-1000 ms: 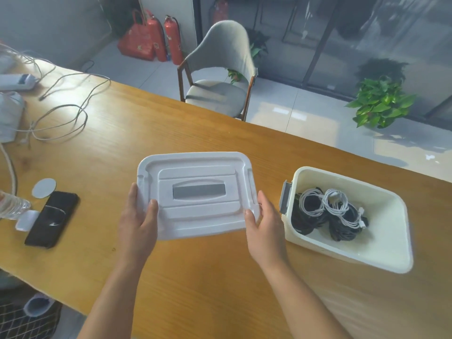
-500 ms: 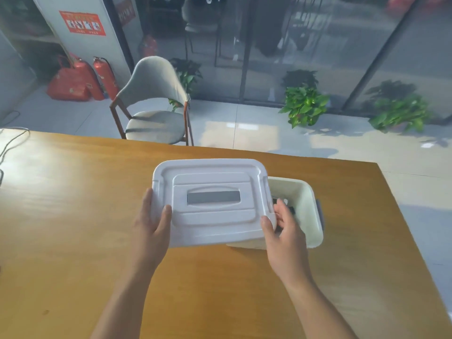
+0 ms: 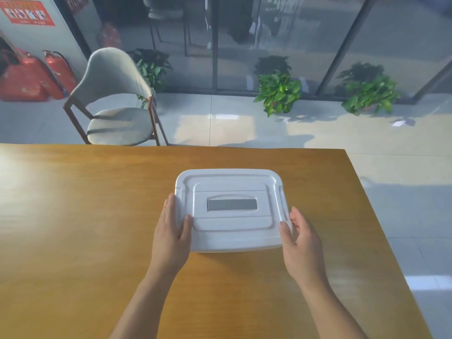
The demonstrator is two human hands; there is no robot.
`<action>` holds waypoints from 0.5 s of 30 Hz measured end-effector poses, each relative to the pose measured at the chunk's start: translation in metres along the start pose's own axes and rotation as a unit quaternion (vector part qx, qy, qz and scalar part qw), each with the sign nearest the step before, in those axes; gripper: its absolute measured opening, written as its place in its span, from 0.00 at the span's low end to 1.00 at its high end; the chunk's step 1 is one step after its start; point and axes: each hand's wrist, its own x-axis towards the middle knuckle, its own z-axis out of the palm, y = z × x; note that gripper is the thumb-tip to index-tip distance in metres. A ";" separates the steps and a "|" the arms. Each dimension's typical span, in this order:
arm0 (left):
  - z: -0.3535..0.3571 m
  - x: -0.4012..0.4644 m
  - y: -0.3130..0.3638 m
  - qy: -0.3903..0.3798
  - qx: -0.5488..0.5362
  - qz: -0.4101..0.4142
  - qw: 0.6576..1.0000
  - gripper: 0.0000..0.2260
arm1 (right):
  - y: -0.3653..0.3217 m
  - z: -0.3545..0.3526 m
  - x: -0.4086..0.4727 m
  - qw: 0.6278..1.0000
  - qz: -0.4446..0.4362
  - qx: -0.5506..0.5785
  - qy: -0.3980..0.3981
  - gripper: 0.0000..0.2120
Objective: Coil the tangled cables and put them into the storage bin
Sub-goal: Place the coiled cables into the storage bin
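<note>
A white lid point(image 3: 230, 192) with a grey rectangular inset point(image 3: 231, 204) lies flat over the storage bin, covering it fully. Only the bin's front wall point(image 3: 234, 248) shows as a thin pale strip under the lid. The coiled cables are hidden inside. My left hand point(image 3: 172, 231) grips the lid's left edge, thumb on top. My right hand point(image 3: 299, 237) holds the lid's right edge near the clip, thumb on the lid's corner.
The wooden table point(image 3: 85, 228) ends at its right edge point(image 3: 381, 228) close to the bin. Beyond the far edge stand a grey chair point(image 3: 115, 94), potted plants point(image 3: 278, 91) and red fire extinguishers point(image 3: 58, 72) on the tiled floor.
Both hands carried the lid to the right and set it over the bin; the cables and bin opening are now covered. My view swung right, so the phone and loose cables left the frame.
</note>
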 end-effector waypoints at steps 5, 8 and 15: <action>0.010 0.004 -0.007 0.009 0.035 -0.011 0.999 0.27 | 0.011 0.008 0.010 0.999 -0.007 -0.035 -0.008 0.24; 0.011 0.008 -0.012 0.013 0.049 -0.007 0.999 0.27 | 0.014 0.016 0.018 0.999 -0.028 -0.043 -0.004 0.21; 0.010 0.012 -0.022 0.007 0.049 0.003 0.999 0.26 | 0.011 0.035 0.039 0.995 -0.076 -0.058 -0.034 0.24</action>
